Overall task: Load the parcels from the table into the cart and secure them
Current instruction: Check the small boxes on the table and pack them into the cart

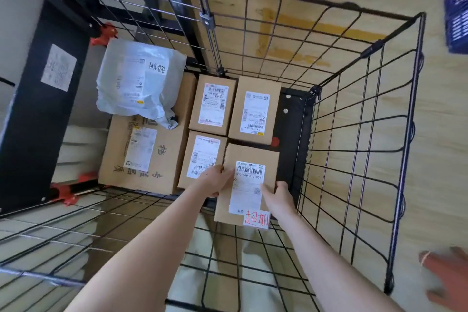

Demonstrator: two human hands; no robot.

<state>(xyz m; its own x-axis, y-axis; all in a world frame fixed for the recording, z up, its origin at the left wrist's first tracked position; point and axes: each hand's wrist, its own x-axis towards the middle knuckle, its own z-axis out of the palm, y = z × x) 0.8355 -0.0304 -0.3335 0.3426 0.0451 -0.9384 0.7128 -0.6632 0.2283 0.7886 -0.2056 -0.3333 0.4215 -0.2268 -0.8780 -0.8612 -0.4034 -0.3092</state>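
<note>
Both hands reach down into a black wire-mesh cart [291, 121] and hold a brown cardboard box with a long white shipping label [253, 154] between them. The left hand [215, 181] grips the box's 9 o'clock edge, its fingers curled round the side. The right hand [278, 194] grips the 3 o'clock edge with the thumb on the top face and the other fingers hidden beneath. The box hangs over the 5 o'clock corner of the cart floor, and its near end overlaps the near wire wall. Whether it touches the floor cannot be told. A white sticker with red handwriting sits at its near right corner.

A large brown cardboard carton [141, 159] fills the cart's 9 o'clock side, with a crumpled white plastic mailer bag [139, 81] on its far half. Three small labelled cardboard boxes lie close together beside it:
- The far-left small box [212, 101] is at 12 o'clock.
- The far-right small box [254, 109] is at 1 o'clock.
- The near small box [202, 157] is at 6 o'clock, just beside the left hand.

Outside the cart, a blurred third hand [445, 278] shows at the frame's 4 o'clock edge over the pale wooden floor [443, 134]. A blue slatted plastic crate [457, 2] stands at 2 o'clock.
</note>
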